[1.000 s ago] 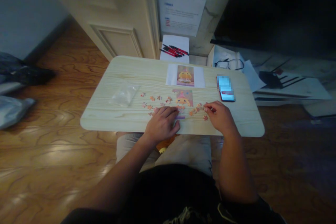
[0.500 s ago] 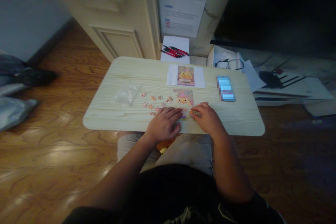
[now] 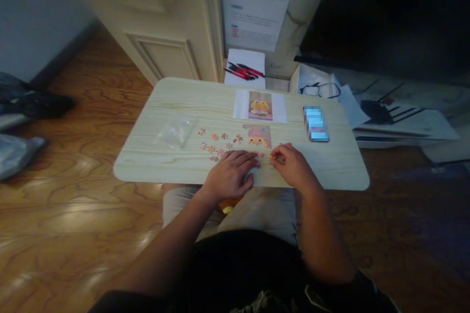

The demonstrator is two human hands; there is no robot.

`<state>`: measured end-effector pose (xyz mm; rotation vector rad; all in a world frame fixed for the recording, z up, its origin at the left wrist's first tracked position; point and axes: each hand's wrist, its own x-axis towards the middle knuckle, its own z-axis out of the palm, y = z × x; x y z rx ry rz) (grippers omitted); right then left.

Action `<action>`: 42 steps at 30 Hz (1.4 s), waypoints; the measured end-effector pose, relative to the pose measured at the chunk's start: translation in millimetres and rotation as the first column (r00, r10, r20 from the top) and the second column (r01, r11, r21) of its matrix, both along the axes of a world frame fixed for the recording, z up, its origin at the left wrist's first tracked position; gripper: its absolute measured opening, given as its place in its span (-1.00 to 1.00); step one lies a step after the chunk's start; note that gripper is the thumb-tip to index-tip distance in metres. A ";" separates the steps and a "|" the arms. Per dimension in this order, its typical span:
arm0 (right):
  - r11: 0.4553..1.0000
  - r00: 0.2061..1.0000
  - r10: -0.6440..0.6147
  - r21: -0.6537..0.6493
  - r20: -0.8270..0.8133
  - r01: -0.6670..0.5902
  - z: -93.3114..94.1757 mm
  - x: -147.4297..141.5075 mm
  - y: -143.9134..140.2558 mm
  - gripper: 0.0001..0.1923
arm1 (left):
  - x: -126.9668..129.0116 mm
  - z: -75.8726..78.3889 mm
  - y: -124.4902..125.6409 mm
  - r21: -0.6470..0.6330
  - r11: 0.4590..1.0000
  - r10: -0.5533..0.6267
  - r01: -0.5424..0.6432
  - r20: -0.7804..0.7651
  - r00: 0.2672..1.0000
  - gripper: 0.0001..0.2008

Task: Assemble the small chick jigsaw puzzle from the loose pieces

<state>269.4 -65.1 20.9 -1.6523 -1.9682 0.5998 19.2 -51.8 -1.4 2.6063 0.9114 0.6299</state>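
**Both hands in tight around the puzzle: nudge risk**

Your left hand (image 3: 230,172) lies palm down, fingers extended, over the near-left side of the puzzle. Your right hand (image 3: 293,167) is narrow, thumb and index almost meeting at the near right; an orange bit shows at the tips, but can't tell if it's gripped. Joined puzzle section (image 3: 259,137) sits mid-table, just beyond your fingertips.

Risks, my read: left hand slides, joined section could shift or split. Right knuckles could sweep the pieces behind them. Anything pushed near could drop off the table (image 3: 323,166) into your lap.

Counts: about nine loose pieces (image 3: 215,137) at left; those under or behind your hands can't be counted. One reference print (image 3: 260,105) far, one clear bag (image 3: 175,131) left, one phone (image 3: 316,124) right. Pens (image 3: 244,71) beyond the far edge: several, overlapped, no firm count.
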 end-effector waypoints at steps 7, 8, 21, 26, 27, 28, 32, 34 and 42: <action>0.999 0.990 0.023 0.038 -0.139 -0.017 7.6 -3.8 13.1 -0.77 | 0.1 0.7 0.0 -0.015 1.000 -0.003 0.003 0.002 1.000 -0.57; 0.998 0.991 0.039 0.047 -0.127 -0.033 8.6 -5.4 17.3 -0.74 | 0.0 0.6 0.1 -0.012 1.000 -0.006 0.007 0.007 1.000 -0.57; 0.979 0.978 0.205 -0.003 0.047 -0.205 7.5 -30.5 48.0 -0.74 | -0.7 -1.7 -0.2 -0.031 1.000 -0.002 0.002 0.004 1.000 -0.64; 0.979 0.976 0.200 0.003 0.088 -0.201 4.7 -30.2 47.9 -0.77 | -0.8 -0.9 -0.2 -0.030 1.000 -0.003 0.003 -0.001 1.000 -0.63; 0.980 0.976 0.199 0.005 0.093 -0.200 4.1 -30.3 47.6 -0.78 | -0.7 -0.5 -0.1 -0.029 1.000 -0.004 0.004 -0.002 1.000 -0.63; 0.980 0.975 0.199 0.008 0.097 -0.200 3.6 -30.3 47.3 -0.78 | -0.6 -0.3 -0.1 -0.029 1.000 -0.003 0.003 -0.002 1.000 -0.63; 0.980 0.978 0.188 0.048 0.087 -0.193 2.8 -28.0 45.2 -0.82 | -0.2 -0.3 -0.1 -0.029 1.000 -0.004 0.004 -0.005 1.000 -0.63; 0.985 0.988 0.147 0.083 0.052 -0.150 2.9 -23.8 42.3 -0.84 | -0.3 -0.8 -0.5 -0.029 1.000 -0.005 0.005 -0.003 1.000 -0.62; 0.993 0.999 -0.050 0.105 0.008 0.049 -1.3 5.5 20.1 -0.87 | 0.4 0.6 0.5 -0.035 0.999 -0.004 0.001 -0.064 0.998 -0.56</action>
